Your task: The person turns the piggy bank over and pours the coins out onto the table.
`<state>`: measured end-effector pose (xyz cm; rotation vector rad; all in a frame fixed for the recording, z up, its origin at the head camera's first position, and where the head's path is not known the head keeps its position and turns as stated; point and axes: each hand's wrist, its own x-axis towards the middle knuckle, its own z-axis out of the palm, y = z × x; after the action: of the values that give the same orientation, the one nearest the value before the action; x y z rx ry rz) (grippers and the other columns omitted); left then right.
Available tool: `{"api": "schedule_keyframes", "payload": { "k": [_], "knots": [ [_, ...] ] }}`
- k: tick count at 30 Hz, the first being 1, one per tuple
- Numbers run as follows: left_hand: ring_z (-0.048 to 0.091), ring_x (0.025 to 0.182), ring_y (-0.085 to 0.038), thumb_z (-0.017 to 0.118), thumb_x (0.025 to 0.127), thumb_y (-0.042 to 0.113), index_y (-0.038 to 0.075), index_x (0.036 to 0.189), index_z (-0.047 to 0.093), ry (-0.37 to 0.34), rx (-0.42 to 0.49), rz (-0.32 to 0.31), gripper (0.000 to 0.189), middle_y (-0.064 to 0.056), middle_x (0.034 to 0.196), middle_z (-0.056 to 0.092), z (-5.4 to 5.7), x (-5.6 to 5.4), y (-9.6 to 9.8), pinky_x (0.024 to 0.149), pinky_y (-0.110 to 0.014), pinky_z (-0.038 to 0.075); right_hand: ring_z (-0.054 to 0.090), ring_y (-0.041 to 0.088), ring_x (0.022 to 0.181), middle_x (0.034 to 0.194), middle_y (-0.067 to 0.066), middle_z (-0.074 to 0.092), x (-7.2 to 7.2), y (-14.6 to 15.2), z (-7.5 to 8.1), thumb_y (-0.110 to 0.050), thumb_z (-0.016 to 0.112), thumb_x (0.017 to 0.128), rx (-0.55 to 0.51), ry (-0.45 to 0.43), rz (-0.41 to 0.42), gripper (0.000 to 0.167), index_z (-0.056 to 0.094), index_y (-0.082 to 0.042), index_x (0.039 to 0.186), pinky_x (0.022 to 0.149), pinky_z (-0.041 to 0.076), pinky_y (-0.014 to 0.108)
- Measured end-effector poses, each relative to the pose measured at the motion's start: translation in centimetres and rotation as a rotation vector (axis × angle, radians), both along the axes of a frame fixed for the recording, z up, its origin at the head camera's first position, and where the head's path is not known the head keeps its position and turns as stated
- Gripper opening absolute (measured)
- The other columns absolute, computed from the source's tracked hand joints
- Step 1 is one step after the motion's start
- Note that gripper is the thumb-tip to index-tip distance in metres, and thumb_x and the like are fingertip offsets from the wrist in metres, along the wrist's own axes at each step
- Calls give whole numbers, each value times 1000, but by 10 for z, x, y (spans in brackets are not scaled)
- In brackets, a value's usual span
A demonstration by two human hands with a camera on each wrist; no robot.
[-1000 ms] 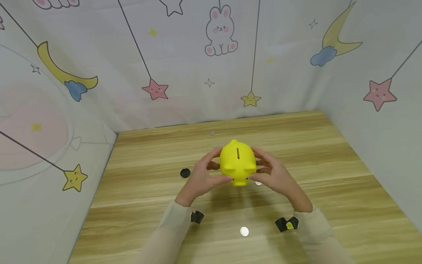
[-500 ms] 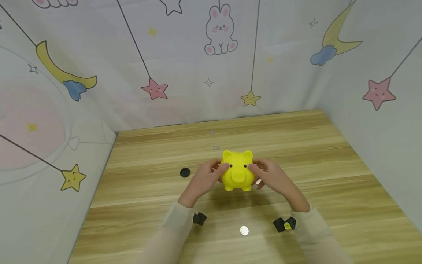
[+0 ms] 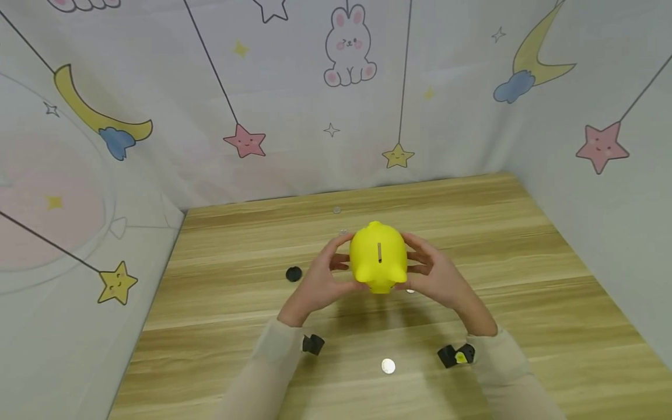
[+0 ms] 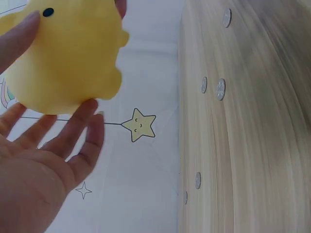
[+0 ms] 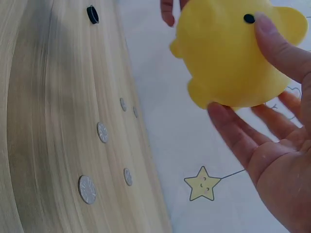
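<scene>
A yellow piggy bank (image 3: 378,256) is held up off the table between both hands, its coin slot (image 3: 380,252) facing the head camera and its snout pointing down toward the person. My left hand (image 3: 322,284) grips one side, its thumb by the pig's eye in the left wrist view. On the other side, my right hand (image 3: 440,281) holds it the same way, thumb (image 5: 277,46) near the other eye and fingers spread along the body. The pig's underside is hidden in the head view. A coin (image 3: 411,290) peeks out beside the right thumb.
On the wood-grain table (image 3: 236,338), a coin (image 3: 388,366) lies near the front, with small coins (image 3: 337,210) farther back. A black round cap (image 3: 293,273) lies left of the left hand. Printed cloth walls (image 3: 294,87) rise behind and at both sides.
Half a second ago the pig's face was turned up toward the head camera, feet showing. It has since been tipped forward, bringing the slot back into view, as one second ago. Both hands kept their hold.
</scene>
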<state>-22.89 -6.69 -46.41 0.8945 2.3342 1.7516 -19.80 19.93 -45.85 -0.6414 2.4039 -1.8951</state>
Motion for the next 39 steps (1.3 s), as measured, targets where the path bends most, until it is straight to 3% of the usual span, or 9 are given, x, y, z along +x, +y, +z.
{"api": "schedule_keyframes", "payload": {
  "k": [5,9,14,18,22,27,32,36,39],
  "knots": [
    [58,120,-25,88,75,9,24,153,35,149,44,-17,95,2,154,37,0,-2,3,93,-43,51,44,38,133,155,12,36,-1,-2,-4,12,79,77,-24,131,2,92,33,-8,154,97,49,29],
    [61,116,-22,88,75,11,24,153,36,152,48,-11,96,3,153,38,0,-1,3,91,-46,53,48,37,129,155,11,37,-1,-2,-5,12,79,77,-30,147,5,92,34,-10,154,94,51,29],
    [66,91,-21,81,85,31,24,151,40,-26,-10,32,78,2,137,51,0,0,3,81,-41,56,60,33,105,142,21,47,-2,0,-2,0,73,88,13,22,15,74,35,-1,152,79,58,35],
    [64,79,-31,61,96,50,14,141,53,-192,-109,92,58,-4,106,62,-1,2,9,71,-44,57,66,35,81,105,20,64,-2,-5,-2,-23,57,102,118,-164,-43,45,52,7,135,62,59,39],
    [64,68,-33,36,98,68,9,109,68,-308,-230,133,67,-8,79,64,-3,4,16,66,-50,57,65,36,60,68,15,65,-2,-15,-1,-54,37,104,239,-332,-103,65,67,3,95,49,56,40],
    [62,56,-25,25,93,77,11,89,67,-400,-293,149,80,-8,70,63,-6,5,21,61,-49,57,64,34,49,55,14,62,-2,-22,1,-70,27,98,299,-445,-138,83,65,-2,72,43,53,38],
    [65,65,-28,29,95,74,9,105,68,-374,-268,129,76,-9,80,65,-7,5,19,67,-48,58,64,32,53,65,18,65,-2,-18,1,-66,32,100,278,-441,-119,78,67,3,89,49,56,43],
    [66,86,-28,48,96,64,16,142,50,-327,-189,83,67,-8,110,64,-6,4,13,80,-49,55,68,31,77,109,26,62,-3,-9,1,-45,50,103,174,-365,-65,57,52,4,134,63,59,46],
    [65,97,-24,63,93,54,26,153,34,-283,-115,45,73,-9,132,55,-6,3,8,85,-46,54,67,33,98,138,27,45,-4,-3,1,-27,65,98,102,-292,-24,65,35,-3,151,75,58,48]
  ]
}}
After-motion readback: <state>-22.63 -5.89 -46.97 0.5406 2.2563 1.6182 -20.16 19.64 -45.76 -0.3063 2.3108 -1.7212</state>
